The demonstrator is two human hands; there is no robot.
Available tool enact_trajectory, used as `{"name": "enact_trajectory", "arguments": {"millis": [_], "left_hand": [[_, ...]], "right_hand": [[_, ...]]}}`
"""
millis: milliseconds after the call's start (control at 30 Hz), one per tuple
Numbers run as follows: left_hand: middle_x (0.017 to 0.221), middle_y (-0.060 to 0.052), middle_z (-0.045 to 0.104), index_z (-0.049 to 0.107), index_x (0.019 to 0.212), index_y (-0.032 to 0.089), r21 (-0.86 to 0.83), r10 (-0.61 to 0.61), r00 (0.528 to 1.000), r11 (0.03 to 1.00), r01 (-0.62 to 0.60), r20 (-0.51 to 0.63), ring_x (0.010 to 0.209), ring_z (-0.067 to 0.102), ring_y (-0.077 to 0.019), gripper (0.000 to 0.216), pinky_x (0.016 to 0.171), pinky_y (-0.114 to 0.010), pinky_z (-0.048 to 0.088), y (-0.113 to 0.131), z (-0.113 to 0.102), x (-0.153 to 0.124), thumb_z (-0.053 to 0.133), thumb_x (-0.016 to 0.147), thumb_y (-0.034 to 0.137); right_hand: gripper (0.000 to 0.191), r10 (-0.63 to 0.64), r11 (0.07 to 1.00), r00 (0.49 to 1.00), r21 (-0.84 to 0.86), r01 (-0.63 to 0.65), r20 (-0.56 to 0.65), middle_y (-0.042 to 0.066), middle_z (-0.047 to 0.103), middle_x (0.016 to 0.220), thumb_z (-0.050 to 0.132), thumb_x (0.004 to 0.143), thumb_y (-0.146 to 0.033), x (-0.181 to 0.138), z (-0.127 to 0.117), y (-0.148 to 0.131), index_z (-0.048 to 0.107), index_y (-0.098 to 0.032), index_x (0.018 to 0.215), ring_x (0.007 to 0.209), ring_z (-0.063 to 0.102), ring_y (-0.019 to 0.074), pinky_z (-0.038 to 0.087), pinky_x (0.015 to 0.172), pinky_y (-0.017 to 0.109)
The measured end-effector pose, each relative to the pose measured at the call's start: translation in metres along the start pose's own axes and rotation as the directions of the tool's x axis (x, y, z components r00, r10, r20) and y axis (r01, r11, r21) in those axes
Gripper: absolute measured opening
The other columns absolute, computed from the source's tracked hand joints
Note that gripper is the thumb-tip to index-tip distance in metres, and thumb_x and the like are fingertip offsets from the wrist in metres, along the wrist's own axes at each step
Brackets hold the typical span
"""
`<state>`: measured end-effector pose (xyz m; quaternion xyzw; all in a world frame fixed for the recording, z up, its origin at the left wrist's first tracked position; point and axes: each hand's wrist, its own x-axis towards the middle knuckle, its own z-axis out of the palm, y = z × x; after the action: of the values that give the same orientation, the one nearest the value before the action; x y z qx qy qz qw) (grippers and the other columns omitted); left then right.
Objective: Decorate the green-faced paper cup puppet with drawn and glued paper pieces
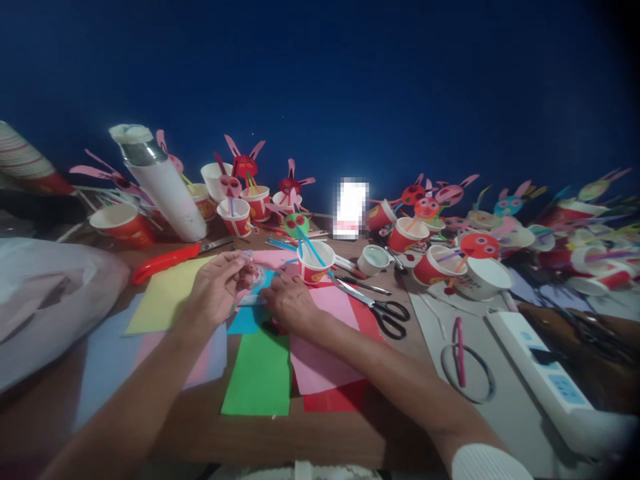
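Observation:
My left hand (pixel 215 288) is raised over the coloured paper, thumb and fingers pinched together; what they hold is too small to make out. Close to its fingertips, a small clear round thing (pixel 257 275) lies above the blue paper (pixel 245 324). My right hand (pixel 291 303) is low over the papers with its fingers curled down, and their tips are hidden. Just beyond it stands a red and white paper cup (pixel 316 270) with a green paper face (pixel 296 225) on blue straws. Beneath the right forearm are pink sheets (pixel 325 357); a green sheet (pixel 257 380) lies nearer me.
Black-handled scissors (pixel 385 313) lie right of my right hand. A red-handled cutter (pixel 167 262) and a white bottle (pixel 167 190) are on the left. Decorated cups line the blue wall. A power strip (pixel 537 367) lies at right, a plastic bag (pixel 50 300) at left.

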<state>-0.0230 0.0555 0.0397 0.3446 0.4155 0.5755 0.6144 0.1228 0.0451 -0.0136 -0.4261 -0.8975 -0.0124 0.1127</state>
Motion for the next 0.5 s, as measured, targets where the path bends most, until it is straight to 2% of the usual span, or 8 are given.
{"name": "enact_trajectory", "arguments": {"millis": [200,267,367,500], "left_hand": [[0.061,0.0,0.061,0.059,0.072,0.014,0.006,0.026,1.0,1.0,-0.026,-0.001,0.053,0.053,-0.0085,0.015,0.05,-0.018,0.042,-0.001,-0.001,0.0,0.068,0.062,0.017],[0.063,0.0,0.061,0.059,0.074,0.014,0.017,0.048,0.999,0.999,-0.048,0.013,0.053,0.053,-0.0086,0.015,0.051,-0.02,0.043,-0.001,0.001,-0.001,0.068,0.063,0.018],[0.069,0.0,0.061,0.06,0.074,0.015,0.011,0.04,0.996,0.999,-0.041,0.079,0.055,0.053,-0.0093,0.012,0.052,-0.021,0.044,-0.006,0.005,-0.005,0.067,0.065,0.02],[0.08,-0.002,0.063,0.061,0.076,0.015,0.081,-0.101,0.967,0.993,0.085,0.234,0.061,0.055,-0.01,0.009,0.054,-0.022,0.044,-0.024,0.016,-0.018,0.065,0.07,0.021]], "right_hand": [[0.015,0.018,1.0,1.0,0.023,-0.017,-0.014,0.009,0.059,0.088,0.043,0.087,-0.02,-0.033,-0.021,0.003,0.056,-0.014,0.091,0.082,0.051,0.0216,0.035,0.072,0.034],[0.014,0.113,0.989,0.993,0.096,-0.112,-0.009,0.007,0.06,0.08,0.042,0.086,-0.016,-0.052,-0.033,0.005,0.054,-0.014,0.092,0.074,0.053,0.0197,0.034,0.068,0.032],[0.021,0.295,0.927,0.955,0.238,-0.291,0.019,0.007,0.062,0.085,0.041,0.089,-0.025,-0.079,-0.049,0.013,0.048,-0.016,0.106,0.072,0.055,0.0194,0.033,0.063,0.029],[0.025,0.435,0.78,0.896,0.46,-0.424,0.089,0.004,0.061,0.078,0.036,0.091,-0.032,-0.104,-0.059,0.026,0.044,-0.018,0.109,0.068,0.055,0.0171,0.035,0.06,0.025]]}}
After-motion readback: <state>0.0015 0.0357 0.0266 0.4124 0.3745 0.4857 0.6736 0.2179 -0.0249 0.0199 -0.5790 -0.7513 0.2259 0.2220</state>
